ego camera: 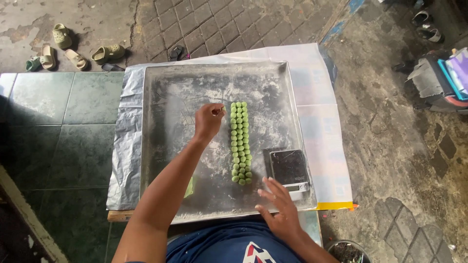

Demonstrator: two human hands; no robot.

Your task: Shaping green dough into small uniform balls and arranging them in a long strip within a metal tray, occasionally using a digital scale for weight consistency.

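Note:
A large square metal tray (pixel 165 87), dusted with flour, lies in front of me. Small green dough balls (pixel 240 141) stand on it in three tight rows running away from me. My left hand (pixel 207 122) reaches to the far end of the rows. Its fingers are pinched together just left of the balls, and I cannot tell if a ball is between them. My right hand (pixel 278 207) rests with spread fingers on the tray's near edge, beside a small black digital scale (pixel 289 168). A green dough lump (pixel 190 187) peeks out from under my left forearm.
The tray sits on crinkled silver foil (pixel 126 146) and white paper (pixel 321 141) over a low table. Green floor tiles lie to the left and rough concrete to the right. Several sandals (pixel 73 51) lie at the far left. A dark bucket (pixel 348 251) stands at the lower right.

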